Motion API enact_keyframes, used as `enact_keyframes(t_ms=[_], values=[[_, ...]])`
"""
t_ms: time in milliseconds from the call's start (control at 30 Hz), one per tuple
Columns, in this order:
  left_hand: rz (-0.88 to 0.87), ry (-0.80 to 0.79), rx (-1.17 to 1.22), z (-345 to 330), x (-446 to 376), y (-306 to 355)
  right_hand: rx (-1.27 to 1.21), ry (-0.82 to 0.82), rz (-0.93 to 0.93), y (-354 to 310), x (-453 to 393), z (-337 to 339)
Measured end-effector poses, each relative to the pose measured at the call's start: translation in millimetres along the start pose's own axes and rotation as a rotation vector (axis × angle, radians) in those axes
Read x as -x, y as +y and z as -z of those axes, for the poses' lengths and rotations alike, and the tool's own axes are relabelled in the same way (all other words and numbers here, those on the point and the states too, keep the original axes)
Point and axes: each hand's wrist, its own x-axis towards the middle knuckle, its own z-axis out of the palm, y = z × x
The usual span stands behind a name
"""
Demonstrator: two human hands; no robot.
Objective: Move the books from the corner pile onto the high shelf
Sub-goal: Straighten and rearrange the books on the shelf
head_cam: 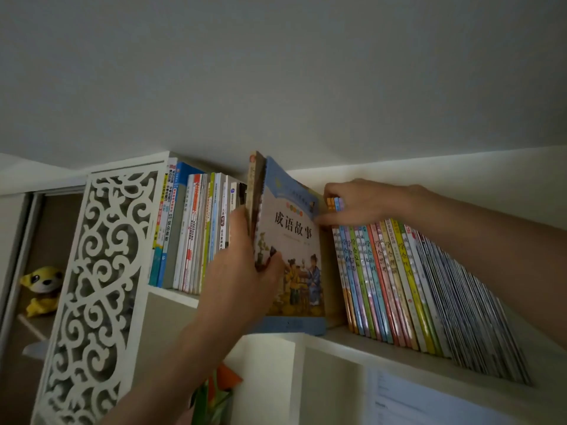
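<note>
A yellow plush toy (41, 286) sits at far left behind a white carved panel (101, 289). On the high shelf (383, 348), upright books (196, 231) stand left. The left hand (242, 271) grips two books (288, 240), fingers curled round their near edge. The right hand (365, 200) presses the leaning thin books (414, 283), fingers together.

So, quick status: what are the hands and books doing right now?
Left hand grips two books, sliding them into the shelf gap. Right hand holds the leaning row back. Nothing blocking.
</note>
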Motion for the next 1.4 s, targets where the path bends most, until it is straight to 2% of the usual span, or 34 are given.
enact_keyframes(t_ms=[100,267,400,533,667,800,900,1033,1100,1300,1400], values=[[0.04,-0.005,-0.005,1.8,-12.6,7.3,0.04,0.046,0.014,1.3,-0.5,-2.6],[0.159,-0.104,0.186,14.5,-33.0,15.6,-0.083,0.029,0.028,7.0,0.3,-1.2],[0.118,-0.163,0.041,4.6,-28.3,12.3,0.01,0.061,-0.008,5.4,-1.5,-3.0],[0.017,-0.052,-0.105,-37.3,-17.0,5.5,0.044,0.078,-0.017,2.8,3.1,-3.9],[0.004,0.084,-0.066,-81.4,-11.9,-1.1,0.005,0.09,-0.028,5.8,2.9,-2.5],[-0.024,0.156,-0.236,-113.5,-4.8,-15.9,-0.165,-0.018,-0.033,5.8,2.2,1.6],[0.033,-0.012,-0.247,-110.2,-10.9,-14.1,-0.118,-0.099,-0.028,3.9,3.5,2.1],[-0.059,-0.351,-0.157,-76.6,-16.4,-35.8,-0.095,-0.11,-0.037,-1.7,8.0,6.6],[-0.073,-0.393,-0.146,-63.8,-15.5,-47.3,-0.006,-0.111,-0.046,-6.0,9.0,5.7],[-0.148,-0.173,-0.23,-81.8,-24.9,-59.4,0.214,-0.035,-0.061,-10.3,4.8,-4.2],[-0.168,-0.136,-0.324,-84.5,-20.2,-59.6,0.195,-0.045,-0.051,-11.6,4.5,-3.4]])
